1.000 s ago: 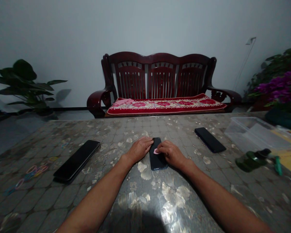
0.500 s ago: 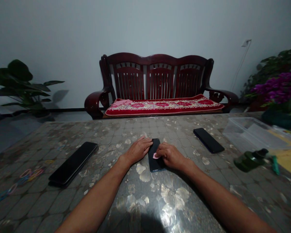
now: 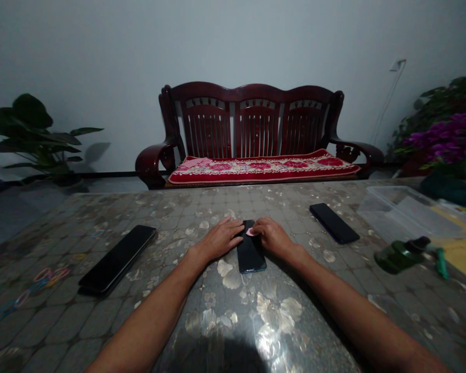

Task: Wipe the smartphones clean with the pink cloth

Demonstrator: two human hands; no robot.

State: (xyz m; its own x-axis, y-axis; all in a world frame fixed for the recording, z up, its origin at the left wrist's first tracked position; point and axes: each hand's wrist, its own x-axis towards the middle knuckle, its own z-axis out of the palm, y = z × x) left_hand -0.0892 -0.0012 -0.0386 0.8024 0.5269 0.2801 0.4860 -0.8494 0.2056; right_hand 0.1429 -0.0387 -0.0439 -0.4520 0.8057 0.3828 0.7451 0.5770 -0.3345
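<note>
A dark smartphone [image 3: 250, 257] lies flat on the table, screen up, between my two hands. My left hand [image 3: 222, 237] rests with fingers stretched out, its fingertips at the phone's left edge. Pinched in the fingers of my right hand [image 3: 271, 235] is a small pink cloth [image 3: 250, 231], which touches the upper part of the screen. Most of the cloth is hidden under the fingers.
Another black phone [image 3: 118, 260] lies to the left, near colourful rubber bands [image 3: 48, 277]. A third phone [image 3: 334, 224] is to the right. Beyond it are a clear plastic box [image 3: 407, 215], a green bottle [image 3: 396, 257] and a teal object [image 3: 441, 264]. A wooden bench [image 3: 252, 129] stands behind the table.
My right hand has slid the pink cloth up the screen, away from me. My left hand stays by the phone's left edge, its fingers a little more spread.
</note>
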